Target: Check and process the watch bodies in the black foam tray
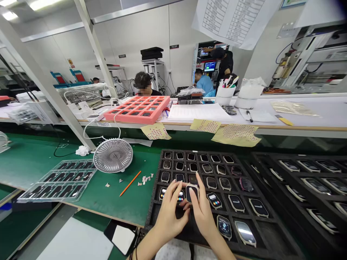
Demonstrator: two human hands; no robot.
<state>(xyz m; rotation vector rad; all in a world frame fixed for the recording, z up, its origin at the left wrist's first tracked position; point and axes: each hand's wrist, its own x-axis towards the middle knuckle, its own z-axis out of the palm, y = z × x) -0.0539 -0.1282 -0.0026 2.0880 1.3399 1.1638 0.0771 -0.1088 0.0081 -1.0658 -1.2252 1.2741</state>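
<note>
A smartwatch case without a strap [189,195] is held up between my two hands over the black foam tray [279,231]. My right hand [201,211] grips it, with the thumb lying across its dark screen. From the left side, my left hand [171,207] reaches its fingertips to the watch's edge. More watches sit in the tray's compartments around my hands. A lit watch [214,200] with coloured icons lies just right of my right hand, and another watch [223,226] showing a dial is nearer me. My left hand partly covers other lit watches.
A second black foam tray [267,159] with watches stands at the right. Left are a round fan [113,156], an orange stick [130,183], small pale pieces and a clear plastic tray [90,173] of black parts. The raised shelf carries a pink foam tray [159,115]. People work beyond.
</note>
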